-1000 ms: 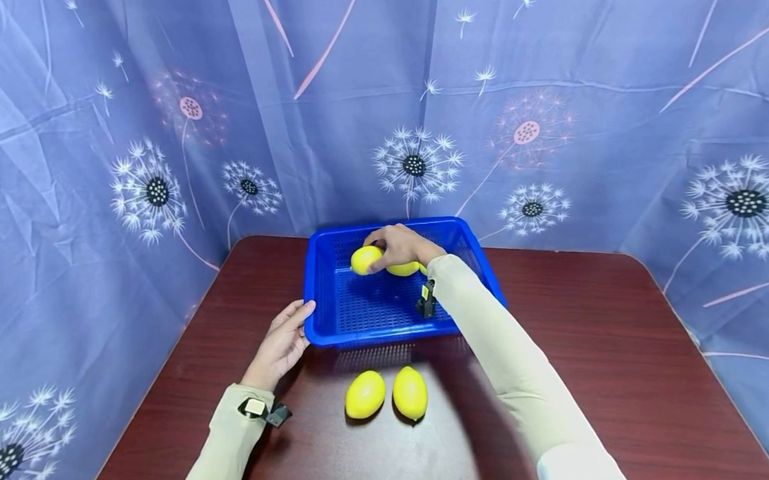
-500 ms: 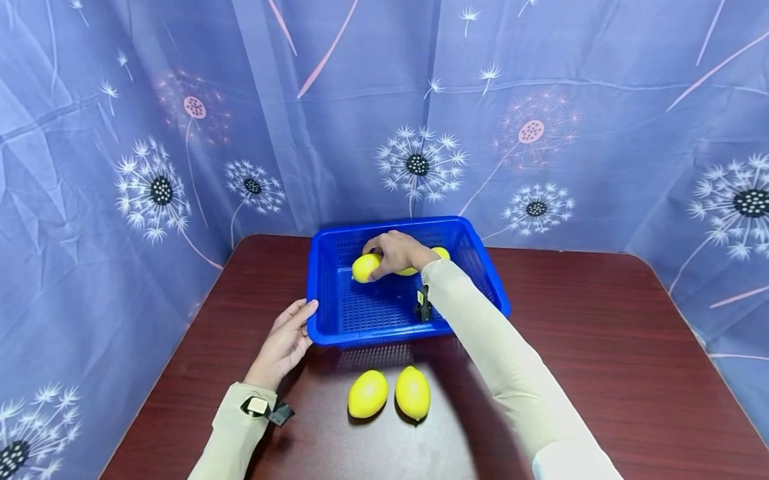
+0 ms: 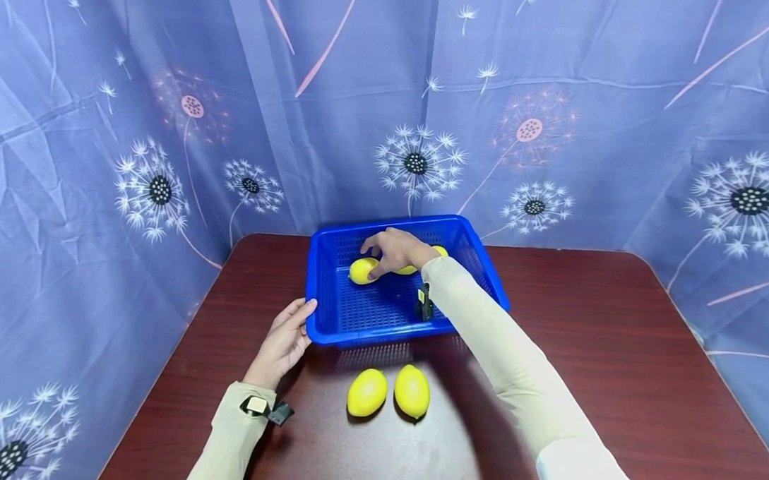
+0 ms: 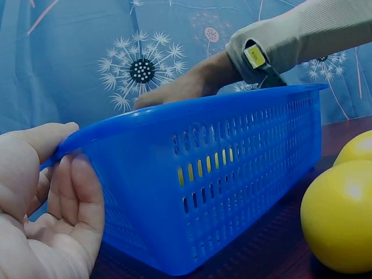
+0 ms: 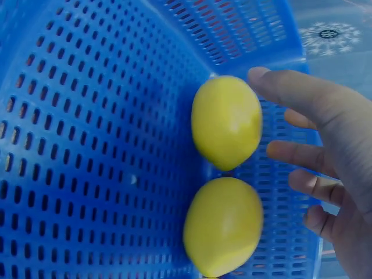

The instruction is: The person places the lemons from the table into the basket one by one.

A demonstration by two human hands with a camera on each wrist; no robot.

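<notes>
A blue perforated plastic basket [image 3: 388, 335] stands at the back of the table. My left hand [image 3: 285, 344] grips its left front corner, thumb over the rim and fingers curled beneath, as the left wrist view [image 4: 52, 197] shows. Inside, my right hand [image 3: 397, 249] hovers with spread fingers beside a yellow lemon [image 3: 361, 271] that lies on the basket floor. In the right wrist view, the fingertips of the right hand [image 5: 331, 151] stand apart from this lemon [image 5: 226, 122]. A second lemon [image 5: 224, 228] lies right by it, and another [image 3: 441, 251] is partly hidden behind the right wrist.
Two more lemons, one on the left [image 3: 367, 393] and one on the right [image 3: 412, 392], lie side by side on the dark red wooden table [image 3: 585, 346] in front of the basket. A blue dandelion-patterned curtain [image 3: 349, 128] hangs close behind the basket.
My right hand has lowered the lemon to the basket floor and let go of it, its fingers lifting and spreading. The left hand keeps its grip on the rim.
</notes>
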